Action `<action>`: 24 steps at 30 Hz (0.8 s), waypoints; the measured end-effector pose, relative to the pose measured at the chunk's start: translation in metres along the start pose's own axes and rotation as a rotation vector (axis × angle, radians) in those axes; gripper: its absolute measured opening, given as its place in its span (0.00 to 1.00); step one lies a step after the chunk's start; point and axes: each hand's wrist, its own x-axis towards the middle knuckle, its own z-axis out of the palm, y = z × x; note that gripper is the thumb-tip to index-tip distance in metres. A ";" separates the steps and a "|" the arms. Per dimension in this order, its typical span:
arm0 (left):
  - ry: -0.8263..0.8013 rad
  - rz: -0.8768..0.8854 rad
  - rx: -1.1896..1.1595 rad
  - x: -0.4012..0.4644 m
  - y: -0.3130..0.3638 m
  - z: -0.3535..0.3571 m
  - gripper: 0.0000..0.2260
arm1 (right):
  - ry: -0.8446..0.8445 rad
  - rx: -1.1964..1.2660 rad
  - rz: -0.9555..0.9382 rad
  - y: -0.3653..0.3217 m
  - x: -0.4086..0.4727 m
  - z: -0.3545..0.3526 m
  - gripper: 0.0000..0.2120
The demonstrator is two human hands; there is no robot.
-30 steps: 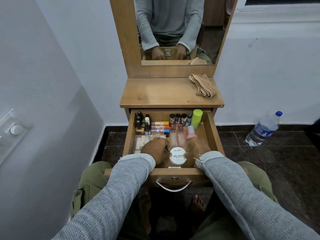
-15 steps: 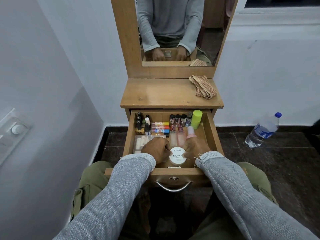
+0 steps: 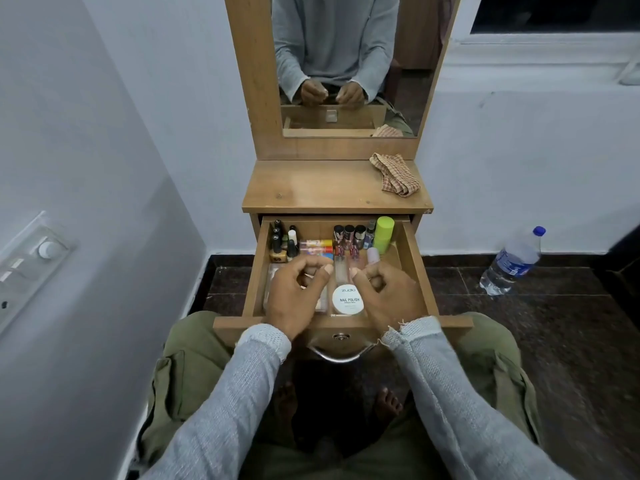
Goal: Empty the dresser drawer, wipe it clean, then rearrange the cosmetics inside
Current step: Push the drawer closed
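The wooden dresser drawer is pulled out over my lap. At its back stand small nail polish bottles, coloured lip tubes, dark-capped bottles and a lime green bottle. A round white tub labelled nail polish remover lies at the front middle. My left hand hovers above the drawer's left half, over a clear box, fingers loosely curled and holding nothing. My right hand hovers to the right of the tub, loosely curled too, near a pale pink-capped item.
A checked cloth lies on the right of the dresser top, below the mirror. A plastic water bottle stands on the dark floor at the right. A wall with a switch panel closes in on the left.
Both hands have lifted off the white tub and drawn apart, rising out of the drawer. The tub stays where it was.
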 end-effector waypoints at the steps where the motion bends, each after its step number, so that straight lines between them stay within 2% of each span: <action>1: 0.001 -0.040 -0.071 -0.009 0.001 0.000 0.04 | 0.014 0.044 0.015 -0.003 -0.009 0.000 0.10; 4: 0.008 -0.166 -0.268 -0.039 0.006 0.000 0.03 | -0.016 0.189 0.097 -0.002 -0.035 0.001 0.13; 7: -0.023 -0.338 -0.401 -0.066 0.000 0.003 0.05 | -0.163 0.274 0.286 0.008 -0.062 0.005 0.15; 10: -0.060 -0.587 -0.445 -0.086 -0.017 0.010 0.08 | -0.281 0.371 0.546 0.026 -0.079 0.011 0.15; 13: -0.037 -0.772 -0.429 -0.087 -0.038 0.015 0.07 | -0.296 0.419 0.716 0.043 -0.085 0.015 0.15; 19: 0.049 -0.841 -0.338 -0.077 -0.059 0.023 0.12 | -0.238 0.709 0.791 0.046 -0.079 0.021 0.08; 24: 0.064 -0.833 -0.383 -0.075 -0.065 0.024 0.07 | -0.214 0.802 0.793 0.051 -0.079 0.022 0.07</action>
